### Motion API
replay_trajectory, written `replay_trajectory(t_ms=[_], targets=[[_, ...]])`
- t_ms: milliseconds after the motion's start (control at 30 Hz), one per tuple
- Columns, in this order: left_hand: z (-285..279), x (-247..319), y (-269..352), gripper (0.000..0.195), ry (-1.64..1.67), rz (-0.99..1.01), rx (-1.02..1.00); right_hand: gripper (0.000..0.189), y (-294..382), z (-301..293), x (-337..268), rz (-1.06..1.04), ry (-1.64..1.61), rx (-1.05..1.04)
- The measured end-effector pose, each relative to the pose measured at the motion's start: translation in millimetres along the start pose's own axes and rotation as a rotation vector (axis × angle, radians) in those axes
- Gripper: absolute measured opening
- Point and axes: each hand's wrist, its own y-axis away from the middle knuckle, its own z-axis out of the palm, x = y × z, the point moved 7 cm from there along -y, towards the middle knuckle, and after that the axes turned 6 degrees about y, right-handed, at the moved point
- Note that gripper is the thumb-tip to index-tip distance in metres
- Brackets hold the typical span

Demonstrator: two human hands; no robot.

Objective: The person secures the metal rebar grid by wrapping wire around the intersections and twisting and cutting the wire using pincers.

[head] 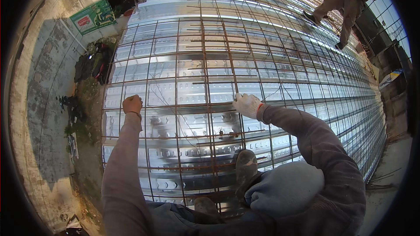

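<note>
A mesh of steel reinforcing bars [177, 95] lies over a ribbed galvanized steel deck [131, 127]. My right hand [247, 105], in a white knit glove, is closed around a lengthwise rebar [231, 62] where it meets a crosswise rebar [218, 104]. Bare and curled into a fist, my left hand [132, 104] is over the mesh near the deck's left edge. Its fingers are turned away, so whether it grips a bar is hidden. Thin loose wire [164, 101] trails across the deck between my hands.
My boots [246, 164] stand on the mesh, below a bent knee [285, 185]. At the upper right another person [344, 3] walks on the deck. The deck's left edge drops to a lower strip of ground [88, 144] with a parked motorcycle [101, 62] beside a wall [49, 105].
</note>
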Motion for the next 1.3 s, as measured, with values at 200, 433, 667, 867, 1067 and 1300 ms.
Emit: replay_trajectory(t_ms=[200,433,667,867,1067,1300], targets=[[-1,-18,-13,0.028,-0.315,0.149,0.05,0.014,12,-26,-12,-0.394,0.39,0.235],[-36,-35,-34,0.023,-0.592,0.329,0.184,0.011,10,9,-19,-0.377,0.376,0.053],[-48,-6,-2,0.035,-0.868,0.318,0.18,0.016,-31,48,13,0.164,-0.063,-0.294],[-27,-14,-46,0.036,-0.648,0.184,0.009,0.015,24,156,101,0.497,-1.125,-0.518],[-69,-26,-37,0.043,-0.615,0.112,0.064,0.021,-12,42,71,0.191,-0.373,-0.279],[-45,-10,-16,0.037,-0.411,0.205,0.013,0.022,104,-37,-15,0.362,-0.733,0.078]])
